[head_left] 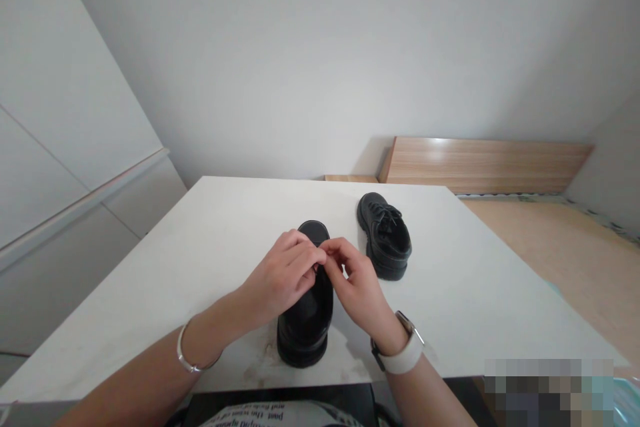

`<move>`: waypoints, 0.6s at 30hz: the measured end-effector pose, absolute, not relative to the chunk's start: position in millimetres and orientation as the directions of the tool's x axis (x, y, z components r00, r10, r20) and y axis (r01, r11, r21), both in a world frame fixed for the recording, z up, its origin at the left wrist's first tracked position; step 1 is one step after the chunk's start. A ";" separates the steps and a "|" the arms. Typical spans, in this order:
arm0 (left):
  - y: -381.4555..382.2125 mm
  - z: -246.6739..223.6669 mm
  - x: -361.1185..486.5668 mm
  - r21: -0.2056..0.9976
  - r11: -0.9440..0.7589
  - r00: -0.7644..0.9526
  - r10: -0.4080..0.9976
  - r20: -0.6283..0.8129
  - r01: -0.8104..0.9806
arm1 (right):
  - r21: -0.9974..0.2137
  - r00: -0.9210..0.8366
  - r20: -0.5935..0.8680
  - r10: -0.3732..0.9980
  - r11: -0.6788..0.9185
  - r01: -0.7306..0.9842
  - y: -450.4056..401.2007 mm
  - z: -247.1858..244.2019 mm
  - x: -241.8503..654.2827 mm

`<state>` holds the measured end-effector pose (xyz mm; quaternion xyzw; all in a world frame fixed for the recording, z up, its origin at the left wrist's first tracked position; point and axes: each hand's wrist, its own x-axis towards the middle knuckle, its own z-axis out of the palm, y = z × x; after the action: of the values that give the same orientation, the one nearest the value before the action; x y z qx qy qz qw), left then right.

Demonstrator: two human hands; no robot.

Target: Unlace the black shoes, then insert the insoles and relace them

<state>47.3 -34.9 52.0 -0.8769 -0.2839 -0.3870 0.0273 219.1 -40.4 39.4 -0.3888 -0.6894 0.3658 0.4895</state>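
Near black shoe [306,320] on white counter [200,247] at its front edge, I note left hand [283,277] and right hand [357,287] pinching its laces, fingertips meeting, second shoe [385,237] just beyond to the right.

Soft, even daylight fills the room; the white table [200,247] looks bright, shadows beneath the shoes [305,320] stay faint. Wide-angle bending curves the edges, and focus stays sharp.

Both forearms reach in from the bottom of the frame and converge at centre. The left hand [284,273] and right hand [356,283] meet with curled fingers, fingertips pinched together.
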 end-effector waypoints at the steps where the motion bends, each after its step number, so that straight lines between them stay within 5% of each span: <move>1: -34.0 49.9 48.9 0.115 -0.834 0.544 0.449 0.708 0.539 | -0.890 -0.220 0.376 0.900 0.417 0.186 -38.6 39.0 219.1; 6: -33.6 42.6 53.2 -0.040 -0.787 0.545 0.389 0.743 0.616 | -0.947 -0.252 0.255 0.934 0.294 0.130 -28.4 37.3 224.9; 18: -37.0 38.3 45.8 -0.132 -0.778 0.564 0.315 0.763 0.614 | -0.990 -0.524 0.061 0.850 0.120 0.080 -4.7 52.6 238.9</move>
<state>45.8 -37.0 38.3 -0.8624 -0.2693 -0.3814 0.1956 238.9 -4.7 52.6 -0.3488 -0.6661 0.5642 0.3412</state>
